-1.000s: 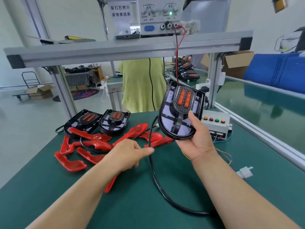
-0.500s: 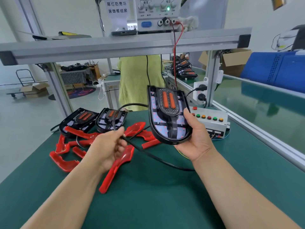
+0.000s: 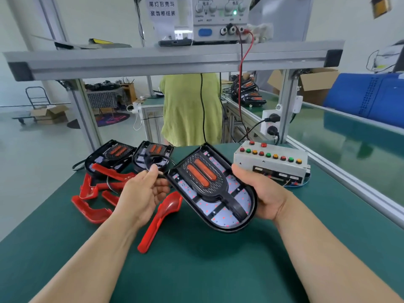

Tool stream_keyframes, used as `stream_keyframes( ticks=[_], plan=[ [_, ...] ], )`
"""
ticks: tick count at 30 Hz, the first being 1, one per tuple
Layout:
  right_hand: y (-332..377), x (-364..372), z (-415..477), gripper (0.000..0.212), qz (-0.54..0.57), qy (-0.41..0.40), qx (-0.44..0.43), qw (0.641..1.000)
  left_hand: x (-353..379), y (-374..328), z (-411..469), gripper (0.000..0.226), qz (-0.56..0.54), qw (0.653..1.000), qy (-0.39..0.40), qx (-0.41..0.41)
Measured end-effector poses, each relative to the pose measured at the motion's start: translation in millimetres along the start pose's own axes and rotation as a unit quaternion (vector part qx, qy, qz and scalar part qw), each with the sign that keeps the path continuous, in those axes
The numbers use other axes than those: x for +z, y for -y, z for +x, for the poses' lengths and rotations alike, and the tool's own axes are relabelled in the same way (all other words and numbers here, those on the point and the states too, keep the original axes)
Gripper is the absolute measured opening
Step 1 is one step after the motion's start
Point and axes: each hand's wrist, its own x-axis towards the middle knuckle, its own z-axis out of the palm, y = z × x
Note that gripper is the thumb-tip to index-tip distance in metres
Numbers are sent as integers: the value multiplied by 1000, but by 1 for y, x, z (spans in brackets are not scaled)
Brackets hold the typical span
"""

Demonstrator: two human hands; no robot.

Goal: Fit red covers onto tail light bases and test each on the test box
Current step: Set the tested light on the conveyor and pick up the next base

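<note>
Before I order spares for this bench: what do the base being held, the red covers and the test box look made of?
Base in the right hand: apparently moulded black plastic, semi-gloss rim, textured centre around orange lenses.
Red covers: glossy, slightly translucent plastic, judging by sharp highlights.
Test box: looks like pale grey painted sheet metal, matte with crisp edges, though it could be plastic.

Bright even light, sharp, edges bowed
</note>
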Motion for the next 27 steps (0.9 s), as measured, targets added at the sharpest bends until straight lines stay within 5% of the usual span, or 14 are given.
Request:
stream_keyframes(
  ticks=[4,8,12,17,24,27],
  plan=[
    [5,-7,-1,37,-23,-32,-1,999,-9,-4,-3,38,259,966,16,-9],
    [9,-17,-4,33,-17,-60,-7,998,-20,-16,-8,47,579,815,18,20],
    [9,-25,-6,38,0,-71,3,997,-13,-13,-15,46,691,722,36,-15],
    [9,-30,-10,46,10,-52,23,998,-14,-13,-14,51,697,716,-21,-31],
    [5,-27,-10,57,-67,-46,68,994,-22,-13,-10,17,714,699,-36,15],
    [7,-30,-14,62,-111,-40,112,987,-33,-20,-8,21,658,750,-31,50]
  ],
)
